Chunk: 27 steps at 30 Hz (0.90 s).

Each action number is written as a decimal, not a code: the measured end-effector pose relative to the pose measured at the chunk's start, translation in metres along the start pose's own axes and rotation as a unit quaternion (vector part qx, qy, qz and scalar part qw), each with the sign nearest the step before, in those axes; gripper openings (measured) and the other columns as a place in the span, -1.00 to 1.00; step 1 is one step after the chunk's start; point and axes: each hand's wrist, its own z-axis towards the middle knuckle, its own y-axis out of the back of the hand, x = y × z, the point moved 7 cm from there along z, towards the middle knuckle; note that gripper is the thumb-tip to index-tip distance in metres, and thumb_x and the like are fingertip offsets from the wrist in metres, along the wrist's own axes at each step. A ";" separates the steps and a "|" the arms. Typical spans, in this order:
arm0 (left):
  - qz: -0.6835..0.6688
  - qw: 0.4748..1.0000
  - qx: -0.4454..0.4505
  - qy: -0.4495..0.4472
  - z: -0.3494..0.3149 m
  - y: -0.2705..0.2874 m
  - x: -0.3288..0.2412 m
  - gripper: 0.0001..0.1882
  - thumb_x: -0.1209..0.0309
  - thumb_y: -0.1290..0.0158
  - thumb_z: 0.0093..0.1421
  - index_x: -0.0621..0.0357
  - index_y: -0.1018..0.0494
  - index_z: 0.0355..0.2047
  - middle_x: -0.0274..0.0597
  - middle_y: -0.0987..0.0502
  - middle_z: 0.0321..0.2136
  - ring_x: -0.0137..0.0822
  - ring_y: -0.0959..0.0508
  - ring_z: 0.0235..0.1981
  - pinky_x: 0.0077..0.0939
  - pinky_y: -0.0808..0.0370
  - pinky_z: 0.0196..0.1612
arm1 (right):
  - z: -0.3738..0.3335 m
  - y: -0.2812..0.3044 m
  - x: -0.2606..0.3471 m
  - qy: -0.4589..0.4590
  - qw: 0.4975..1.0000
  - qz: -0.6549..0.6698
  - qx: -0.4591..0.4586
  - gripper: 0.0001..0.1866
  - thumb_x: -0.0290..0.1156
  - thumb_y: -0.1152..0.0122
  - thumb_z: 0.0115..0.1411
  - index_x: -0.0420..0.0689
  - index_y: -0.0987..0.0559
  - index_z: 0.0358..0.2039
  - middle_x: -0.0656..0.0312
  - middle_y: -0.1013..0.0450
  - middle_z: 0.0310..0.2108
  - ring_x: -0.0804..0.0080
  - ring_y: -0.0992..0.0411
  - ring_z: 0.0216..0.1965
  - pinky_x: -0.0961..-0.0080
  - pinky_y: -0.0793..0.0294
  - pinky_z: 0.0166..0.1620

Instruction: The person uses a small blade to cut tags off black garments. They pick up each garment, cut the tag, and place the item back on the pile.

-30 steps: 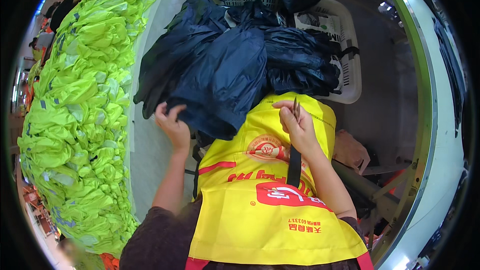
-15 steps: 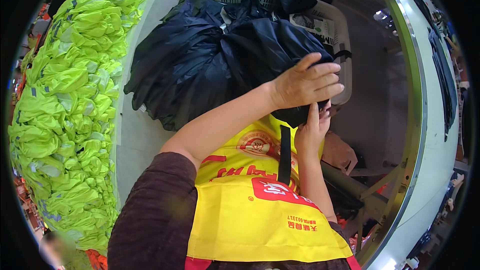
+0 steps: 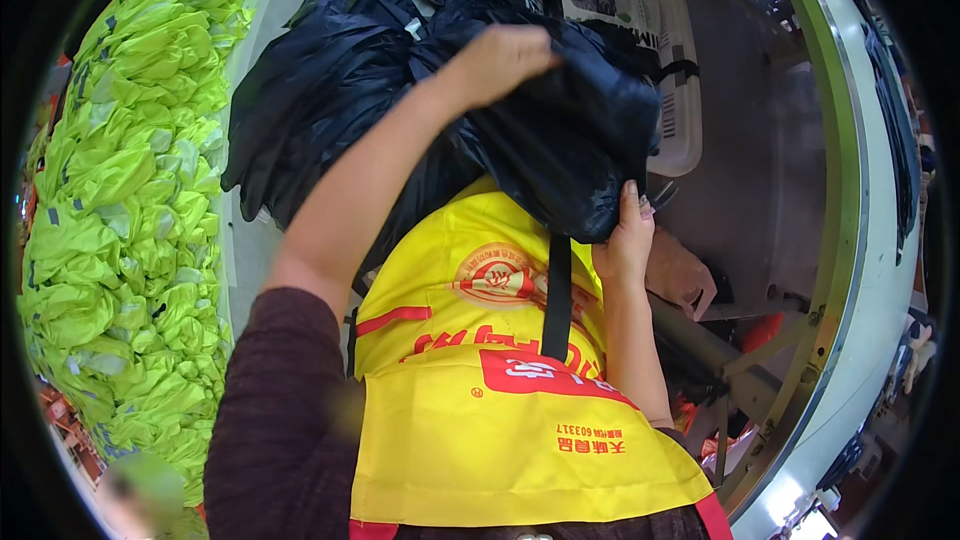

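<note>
A dark, thin, shiny garment [image 3: 560, 140] lies bunched up in front of me, part of it over the edge of my yellow apron [image 3: 450, 440]. My left hand [image 3: 500, 65] is above it with curled fingers pinching a fold of the cloth. At the garment's lower right corner, my right hand [image 3: 627, 235] grips the edge, thumb on top and pointing up. Something small and thin with a metallic look shows beside the right fingers; its kind is too small to tell. More of the dark cloth [image 3: 330, 110] spreads to the left.
Along the left lies a long heap of neon-yellow garments [image 3: 130, 240]. A pale plastic basket [image 3: 680, 130] with a printed bag [image 3: 610, 15] stands at the far right. A metal-edged table [image 3: 840, 190] curves down the right side, and a brown bag [image 3: 680, 275] sits below.
My left hand has moved up and left, away from my right hand, and its spread fingers have closed on the cloth. The garment's right part is now pulled taut. My right hand stays nearly in place.
</note>
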 end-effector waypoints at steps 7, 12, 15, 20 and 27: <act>0.157 0.986 -0.050 0.028 0.078 -0.031 0.028 -0.66 0.17 -0.09 0.06 0.14 -0.52 -0.24 -0.08 -0.53 -0.30 -0.15 -0.52 -0.22 -0.41 -0.42 -0.12 | -0.022 -0.018 -0.001 0.039 0.998 -0.039 0.016 -0.77 -0.29 0.00 0.24 -0.17 -0.43 -0.19 0.19 -0.47 -0.23 0.41 -0.47 -0.24 0.44 -0.49 -0.13; 0.080 0.965 -0.231 -0.092 0.047 0.001 0.018 -0.64 0.22 -0.12 0.07 0.15 -0.49 -0.17 -0.10 -0.50 -0.16 -0.14 -0.48 -0.10 -0.37 -0.37 0.01 | 0.017 0.027 0.011 -0.066 0.995 0.056 -0.052 -0.69 -0.26 0.02 0.25 -0.20 -0.40 -0.09 0.05 -0.44 -0.12 0.20 -0.45 -0.10 0.23 -0.46 -0.03; 0.037 0.990 -0.136 0.012 -0.013 0.026 0.030 -0.68 0.26 -0.12 0.07 0.14 -0.50 -0.20 -0.11 -0.50 -0.18 -0.17 -0.45 -0.07 -0.39 -0.36 0.03 | 0.023 0.025 0.001 -0.115 0.986 0.098 -0.072 -0.73 -0.27 0.02 0.25 -0.19 -0.42 -0.14 0.11 -0.47 -0.16 0.29 -0.46 -0.14 0.30 -0.48 -0.05; 0.123 0.990 -0.033 0.052 -0.086 0.021 0.034 -0.66 0.27 -0.18 0.00 0.12 -0.49 -0.21 -0.11 -0.47 -0.14 -0.14 -0.39 -0.01 -0.33 -0.28 0.09 | 0.035 0.040 0.021 -0.049 0.984 0.166 0.039 -0.74 -0.21 0.02 0.26 -0.16 -0.48 -0.32 0.33 -0.46 -0.43 0.61 -0.43 -0.38 0.68 -0.45 -0.19; 0.240 0.971 0.020 -0.005 -0.080 -0.023 0.030 -0.72 0.30 -0.15 0.01 0.10 -0.50 -0.25 -0.16 -0.46 -0.23 -0.15 -0.38 -0.08 -0.29 -0.28 0.06 | -0.003 0.050 -0.012 -0.009 0.962 -0.251 0.108 -0.85 -0.26 0.02 0.26 -0.06 -0.38 -0.34 0.46 -0.31 -0.49 0.72 -0.23 -0.51 0.80 -0.17 -0.46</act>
